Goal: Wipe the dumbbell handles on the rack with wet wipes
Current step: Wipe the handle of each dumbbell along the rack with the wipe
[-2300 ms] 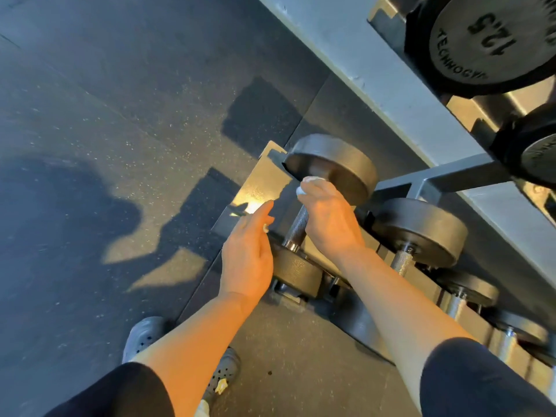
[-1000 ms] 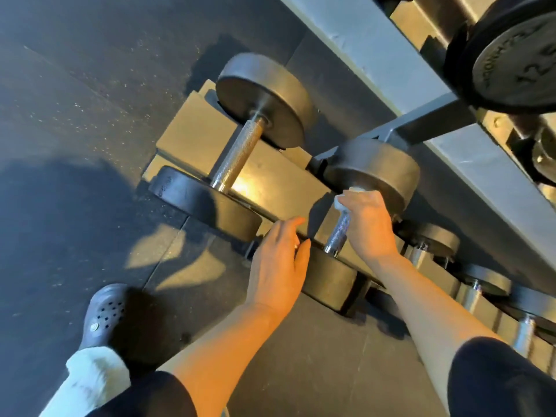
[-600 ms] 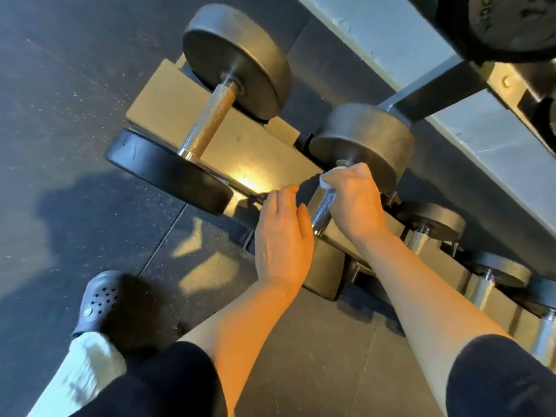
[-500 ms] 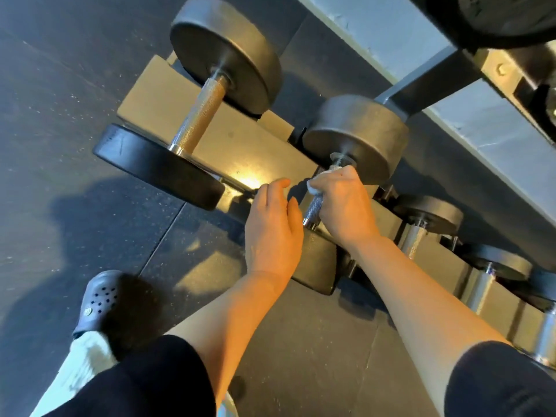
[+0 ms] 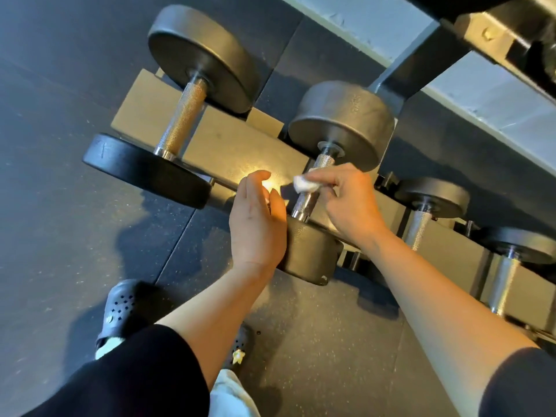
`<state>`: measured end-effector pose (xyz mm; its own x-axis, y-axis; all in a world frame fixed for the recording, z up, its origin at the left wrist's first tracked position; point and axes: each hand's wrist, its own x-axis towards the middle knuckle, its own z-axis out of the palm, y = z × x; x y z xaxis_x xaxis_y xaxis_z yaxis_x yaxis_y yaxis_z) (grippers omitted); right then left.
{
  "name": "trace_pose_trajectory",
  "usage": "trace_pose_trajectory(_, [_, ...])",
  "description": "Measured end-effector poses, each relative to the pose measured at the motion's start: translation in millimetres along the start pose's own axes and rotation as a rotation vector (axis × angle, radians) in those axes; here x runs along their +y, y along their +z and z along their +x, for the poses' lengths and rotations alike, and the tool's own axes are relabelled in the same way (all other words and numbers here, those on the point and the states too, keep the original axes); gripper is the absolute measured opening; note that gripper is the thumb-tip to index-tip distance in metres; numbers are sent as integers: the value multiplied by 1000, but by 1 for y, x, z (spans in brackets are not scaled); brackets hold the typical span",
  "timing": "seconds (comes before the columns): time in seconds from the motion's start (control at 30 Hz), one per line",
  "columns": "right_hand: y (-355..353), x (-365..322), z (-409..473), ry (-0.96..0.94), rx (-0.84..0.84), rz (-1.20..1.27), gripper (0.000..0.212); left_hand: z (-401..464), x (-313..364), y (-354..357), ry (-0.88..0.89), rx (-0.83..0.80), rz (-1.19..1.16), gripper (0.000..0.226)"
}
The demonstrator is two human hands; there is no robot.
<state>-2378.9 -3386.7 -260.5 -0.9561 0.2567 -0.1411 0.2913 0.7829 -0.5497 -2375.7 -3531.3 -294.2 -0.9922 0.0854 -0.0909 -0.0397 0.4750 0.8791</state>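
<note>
No text, brand or number can be read on the dumbbells [image 5: 325, 182] or the rack [image 5: 240, 152]; a faint scratch on one near plate [image 5: 144, 167] may be a mark, not lettering.

The dumbbell handles [image 5: 310, 188] are bright metal, knurled rough in the middle and polished at the collars. The weight heads [image 5: 343, 121] look matt dark rubber. The wet wipe [image 5: 304, 184] is crumpled white cloth. The floor [image 5: 75, 236] is speckled matt rubber.

Wipe [image 5: 305, 183] on handle [image 5: 310, 188] (between hands [image 5: 257, 224])
</note>
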Motion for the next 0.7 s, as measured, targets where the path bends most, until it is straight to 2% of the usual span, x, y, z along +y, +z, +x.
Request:
trace_pose_trajectory(0.07, [-2,8,9,-42,233,-22,37,1,0,1,-2,18,6,28])
trace_pose_trajectory(0.13, [1,18,19,-101,285,-49,33,2,0,2,2,37,8,24])
trace_pose_trajectory(0.3, [15,28,13,-91,195,-16,31,3,1,3,4,51,28,22])
trace_pose_trajectory(0.4, [19,27,-3,-57,107,136,31,4,1,3,32,74,51,20])
trace_pose_trajectory(0.57, [13,25,-27,136,-168,499,23,4,3,3,31,66,89,21])
trace_pose_trajectory(0.63, [14,24,-29,168,-175,537,21,3,4,3,17,50,108,21])
trace_pose_trajectory(0.7, [13,24,-30,191,-71,551,22,2,7,3,18,39,138,22])
